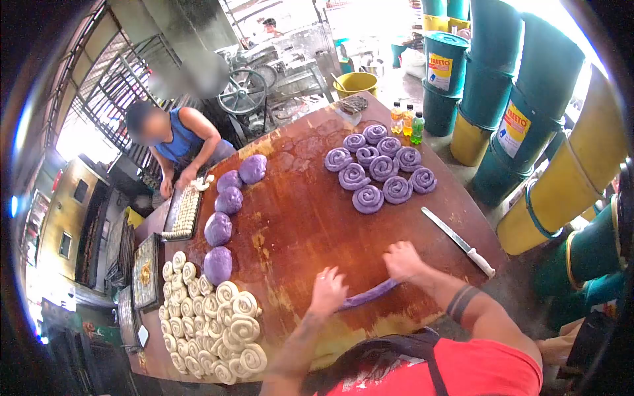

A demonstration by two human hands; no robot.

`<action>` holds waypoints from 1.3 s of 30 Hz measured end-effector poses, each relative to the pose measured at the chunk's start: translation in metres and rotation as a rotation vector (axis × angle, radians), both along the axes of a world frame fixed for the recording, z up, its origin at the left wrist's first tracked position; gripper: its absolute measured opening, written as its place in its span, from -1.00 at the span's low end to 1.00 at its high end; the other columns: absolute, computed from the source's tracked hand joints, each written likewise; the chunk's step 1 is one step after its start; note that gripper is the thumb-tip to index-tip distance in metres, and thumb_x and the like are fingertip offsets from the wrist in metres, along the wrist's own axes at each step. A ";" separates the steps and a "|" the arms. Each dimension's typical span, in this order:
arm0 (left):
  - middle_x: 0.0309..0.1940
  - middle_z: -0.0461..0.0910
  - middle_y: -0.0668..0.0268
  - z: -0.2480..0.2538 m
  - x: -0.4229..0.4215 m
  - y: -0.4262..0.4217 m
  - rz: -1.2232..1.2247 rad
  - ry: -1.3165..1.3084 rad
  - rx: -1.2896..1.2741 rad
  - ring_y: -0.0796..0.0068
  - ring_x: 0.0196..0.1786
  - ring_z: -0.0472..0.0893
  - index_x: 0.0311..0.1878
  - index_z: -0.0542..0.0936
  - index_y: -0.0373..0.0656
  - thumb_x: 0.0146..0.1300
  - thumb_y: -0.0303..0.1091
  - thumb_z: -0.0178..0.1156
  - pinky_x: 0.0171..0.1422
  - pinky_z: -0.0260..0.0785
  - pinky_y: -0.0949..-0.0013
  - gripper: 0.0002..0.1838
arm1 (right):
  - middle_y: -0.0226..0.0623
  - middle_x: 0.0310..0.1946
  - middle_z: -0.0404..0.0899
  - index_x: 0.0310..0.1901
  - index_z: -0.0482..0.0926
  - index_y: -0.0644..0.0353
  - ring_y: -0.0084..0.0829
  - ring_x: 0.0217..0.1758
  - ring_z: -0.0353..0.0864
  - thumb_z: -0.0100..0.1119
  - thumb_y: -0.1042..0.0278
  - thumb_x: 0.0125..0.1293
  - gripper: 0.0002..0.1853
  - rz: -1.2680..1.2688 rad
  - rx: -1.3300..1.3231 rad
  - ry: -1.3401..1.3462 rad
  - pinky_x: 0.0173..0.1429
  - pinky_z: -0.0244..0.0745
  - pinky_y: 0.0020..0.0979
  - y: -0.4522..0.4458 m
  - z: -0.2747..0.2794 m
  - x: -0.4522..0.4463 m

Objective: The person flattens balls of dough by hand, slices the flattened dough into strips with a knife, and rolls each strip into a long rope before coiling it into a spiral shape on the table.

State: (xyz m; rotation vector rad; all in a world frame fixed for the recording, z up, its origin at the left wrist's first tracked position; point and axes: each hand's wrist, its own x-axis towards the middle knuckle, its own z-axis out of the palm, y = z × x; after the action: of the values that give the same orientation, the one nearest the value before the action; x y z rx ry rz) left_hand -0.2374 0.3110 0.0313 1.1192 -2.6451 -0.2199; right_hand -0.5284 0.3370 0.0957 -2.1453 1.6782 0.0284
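Note:
A rope of purple dough lies across the near part of the wooden table. At its left end is my left hand, fingers spread and pointing away from me. My right hand is at the right end, its fingers stretched forward over the tabletop. The palms hide both ends of the rope, so how firmly they press cannot be seen. Farther off sit several coiled purple dough spirals. To the left, rounded purple dough lumps form a line.
White dough spirals crowd the table's left corner. A long knife lies near the right edge, and three bottles stand at the far corner. Across the table, a person works at a tray. Stacked buckets line the right.

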 end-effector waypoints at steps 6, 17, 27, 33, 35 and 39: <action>0.56 0.34 0.01 -0.043 -0.044 0.106 0.036 0.114 0.221 -0.02 0.64 0.26 0.50 0.42 -0.28 0.44 -0.10 0.11 0.69 0.05 -0.18 -0.34 | 0.04 0.51 0.38 0.44 0.46 0.28 0.03 0.61 0.31 0.19 0.11 0.31 -0.30 0.107 -0.400 -0.191 0.59 0.25 0.18 0.099 -0.100 0.051; 0.68 0.14 0.04 -0.018 -0.054 -0.034 0.691 -0.103 -0.139 -0.21 0.71 0.05 0.61 0.36 -0.02 0.54 0.15 0.01 0.68 -0.14 -0.45 -0.29 | 0.17 0.63 0.09 0.53 0.35 0.24 0.29 0.73 -0.09 0.16 -0.11 0.41 -0.21 -0.256 -0.439 -0.101 0.69 -0.20 0.38 -0.035 -0.063 0.062; 0.65 0.22 0.15 -0.016 -0.011 0.178 0.339 -0.138 0.219 -0.29 0.69 0.08 0.56 0.45 0.27 0.41 0.14 0.21 0.61 -0.08 -0.57 -0.33 | -0.14 0.67 0.14 0.56 0.40 -0.23 0.30 0.70 -0.01 0.25 -0.20 0.36 -0.25 0.118 -0.172 -0.107 0.67 -0.17 0.46 0.145 -0.056 -0.034; 0.67 0.15 0.01 -0.015 -0.030 0.063 0.727 -0.086 0.011 -0.39 0.69 -0.02 0.55 0.46 0.19 0.38 0.30 0.16 0.61 -0.29 -0.64 -0.25 | -0.02 0.64 0.16 0.54 0.42 -0.15 0.33 0.70 -0.06 0.16 -0.27 0.41 -0.27 -0.096 -0.344 -0.001 0.65 -0.22 0.52 0.028 -0.061 -0.037; 0.70 0.06 0.03 -0.016 -0.015 -0.011 0.838 -0.097 0.014 -0.31 0.72 -0.07 0.62 0.35 0.16 0.43 0.33 0.07 0.66 -0.33 -0.57 -0.21 | 0.00 0.62 0.18 0.53 0.42 -0.04 0.29 0.71 -0.05 0.15 -0.22 0.43 -0.27 -0.223 -0.390 0.008 0.67 -0.19 0.45 -0.042 -0.061 -0.040; 0.74 -0.02 0.06 -0.012 0.008 -0.018 0.695 -0.223 0.154 -0.16 0.76 -0.14 0.72 0.15 0.19 0.52 0.31 -0.06 0.71 -0.42 -0.46 -0.19 | -0.01 0.63 0.17 0.52 0.42 0.04 0.22 0.71 -0.01 0.17 -0.12 0.46 -0.30 -0.288 -0.381 -0.063 0.70 -0.13 0.33 -0.049 -0.071 -0.059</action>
State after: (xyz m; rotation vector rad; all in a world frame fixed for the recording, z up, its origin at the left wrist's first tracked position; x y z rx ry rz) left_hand -0.2289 0.2927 0.0194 2.1295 -2.2531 -0.1638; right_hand -0.5877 0.2883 0.0248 -2.1040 2.0700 -0.4713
